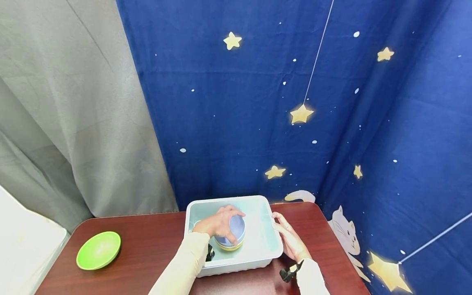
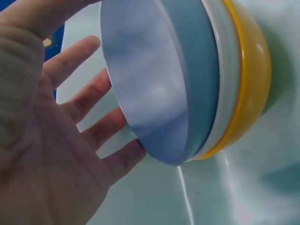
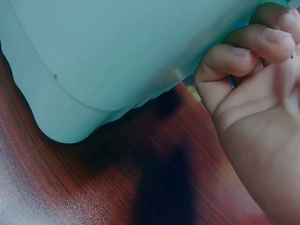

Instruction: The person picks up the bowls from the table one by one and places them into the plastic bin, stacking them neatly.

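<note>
A pale plastic bin (image 1: 258,262) stands on the table. Inside it is a nested stack of bowls, a blue bowl (image 2: 145,79) on top, a whitish one (image 2: 228,79) under it and a yellow bowl (image 2: 257,70) lowest. My left hand (image 1: 220,224) reaches over the stack from the left, fingers spread, several fingertips (image 2: 105,79) right at the blue bowl's rim. Its thumb lies toward the bowl's near side in the head view. My right hand (image 1: 289,237) holds the bin's right rim, with the lower fingers (image 3: 229,61) curled beside the outer wall.
A green bowl (image 1: 98,250) sits on the left of the dark red table (image 1: 147,246). Behind the table hang a grey curtain (image 1: 92,143) and a blue curtain (image 1: 236,123) with stars. Something white (image 1: 22,241) stands at the far left edge.
</note>
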`<state>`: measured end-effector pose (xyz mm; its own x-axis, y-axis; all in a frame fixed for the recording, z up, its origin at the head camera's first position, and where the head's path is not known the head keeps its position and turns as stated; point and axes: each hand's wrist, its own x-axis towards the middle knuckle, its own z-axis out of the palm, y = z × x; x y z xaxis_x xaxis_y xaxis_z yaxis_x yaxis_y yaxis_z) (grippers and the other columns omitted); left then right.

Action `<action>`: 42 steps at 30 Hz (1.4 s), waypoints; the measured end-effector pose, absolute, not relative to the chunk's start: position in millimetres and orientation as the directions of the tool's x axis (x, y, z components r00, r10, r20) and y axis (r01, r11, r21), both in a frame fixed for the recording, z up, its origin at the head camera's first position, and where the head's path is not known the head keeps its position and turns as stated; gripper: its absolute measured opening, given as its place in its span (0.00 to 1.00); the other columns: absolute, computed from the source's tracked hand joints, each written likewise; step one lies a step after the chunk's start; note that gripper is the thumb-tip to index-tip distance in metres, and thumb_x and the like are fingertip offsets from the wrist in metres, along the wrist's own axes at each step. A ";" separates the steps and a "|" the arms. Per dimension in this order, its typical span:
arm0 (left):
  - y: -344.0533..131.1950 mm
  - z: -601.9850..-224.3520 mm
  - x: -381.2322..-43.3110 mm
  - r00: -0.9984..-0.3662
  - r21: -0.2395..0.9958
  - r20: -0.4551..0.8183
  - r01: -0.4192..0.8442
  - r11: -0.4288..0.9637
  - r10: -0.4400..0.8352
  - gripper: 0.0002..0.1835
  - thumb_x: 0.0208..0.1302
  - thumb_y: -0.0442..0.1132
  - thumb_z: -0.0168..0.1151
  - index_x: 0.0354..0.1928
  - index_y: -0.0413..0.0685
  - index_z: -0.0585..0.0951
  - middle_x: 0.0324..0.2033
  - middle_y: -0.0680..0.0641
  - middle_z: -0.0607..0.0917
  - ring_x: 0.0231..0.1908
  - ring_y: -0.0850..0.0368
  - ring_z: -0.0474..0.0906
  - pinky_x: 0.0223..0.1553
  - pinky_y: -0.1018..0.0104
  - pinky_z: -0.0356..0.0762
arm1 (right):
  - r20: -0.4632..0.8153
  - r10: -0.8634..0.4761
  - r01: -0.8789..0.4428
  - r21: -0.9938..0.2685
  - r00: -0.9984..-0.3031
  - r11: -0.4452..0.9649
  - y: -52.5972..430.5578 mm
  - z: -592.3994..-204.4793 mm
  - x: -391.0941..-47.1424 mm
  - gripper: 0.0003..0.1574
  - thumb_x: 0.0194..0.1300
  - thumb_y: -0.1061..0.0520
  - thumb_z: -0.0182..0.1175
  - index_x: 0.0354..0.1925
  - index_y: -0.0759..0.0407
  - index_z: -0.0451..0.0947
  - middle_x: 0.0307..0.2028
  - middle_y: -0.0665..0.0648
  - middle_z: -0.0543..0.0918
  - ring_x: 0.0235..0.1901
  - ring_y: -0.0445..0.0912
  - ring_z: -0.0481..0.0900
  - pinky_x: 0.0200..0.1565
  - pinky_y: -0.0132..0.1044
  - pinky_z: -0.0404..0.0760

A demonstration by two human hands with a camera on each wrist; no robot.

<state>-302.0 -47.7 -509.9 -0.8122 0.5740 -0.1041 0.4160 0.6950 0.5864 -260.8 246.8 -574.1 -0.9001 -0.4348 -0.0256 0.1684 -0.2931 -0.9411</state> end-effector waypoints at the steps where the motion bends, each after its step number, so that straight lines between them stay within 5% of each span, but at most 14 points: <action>1: -47.8 -509.5 -301.4 -0.814 0.584 -0.108 0.413 0.699 0.571 0.50 0.33 0.47 0.88 0.67 0.66 0.77 0.64 0.53 0.72 0.64 0.48 0.65 0.50 0.48 0.82 | -0.023 -0.437 0.167 -0.941 -0.899 -0.295 246.7 -574.1 -260.8 0.10 0.83 0.53 0.45 0.55 0.36 0.64 0.47 0.43 0.82 0.43 0.40 0.84 0.43 0.39 0.84; 10: -48.4 -501.8 -298.3 -0.832 0.557 -0.088 0.414 0.720 0.547 0.48 0.35 0.47 0.86 0.67 0.63 0.77 0.65 0.49 0.73 0.64 0.47 0.66 0.51 0.49 0.81 | -0.025 -0.449 0.175 -0.939 -0.893 -0.296 246.6 -575.7 -261.6 0.10 0.83 0.53 0.44 0.57 0.37 0.64 0.48 0.44 0.81 0.44 0.41 0.84 0.44 0.40 0.84; 19: -60.8 -482.7 -296.0 -0.823 0.604 0.126 0.507 0.616 0.554 0.37 0.49 0.48 0.79 0.64 0.51 0.80 0.60 0.43 0.81 0.62 0.42 0.75 0.63 0.46 0.74 | -0.054 -0.418 0.182 -0.944 -0.907 -0.275 248.8 -575.7 -259.6 0.11 0.82 0.53 0.45 0.57 0.36 0.64 0.49 0.44 0.81 0.45 0.41 0.84 0.46 0.40 0.85; 29: -94.7 -452.1 -280.7 -0.902 0.570 0.189 0.423 0.704 0.389 0.34 0.53 0.53 0.78 0.64 0.64 0.80 0.58 0.54 0.81 0.61 0.52 0.73 0.62 0.48 0.76 | -0.039 -0.445 0.181 -0.942 -0.895 -0.282 250.1 -574.4 -260.8 0.12 0.83 0.53 0.45 0.60 0.39 0.63 0.50 0.45 0.81 0.47 0.42 0.84 0.46 0.40 0.84; 42: -156.5 -454.3 -266.0 -0.914 0.472 0.324 0.381 0.795 0.245 0.39 0.54 0.57 0.76 0.69 0.58 0.76 0.63 0.49 0.78 0.63 0.44 0.71 0.58 0.42 0.78 | -0.038 -0.452 0.194 -0.933 -0.891 -0.304 250.5 -573.0 -259.8 0.11 0.83 0.53 0.45 0.56 0.37 0.65 0.48 0.44 0.82 0.45 0.41 0.84 0.44 0.39 0.84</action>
<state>-266.0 -156.5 -454.3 -0.9137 0.2449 0.3244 0.3807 0.7953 0.4719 -259.8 250.5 -573.0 -0.8911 -0.4523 -0.0377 0.1936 -0.3037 -0.9329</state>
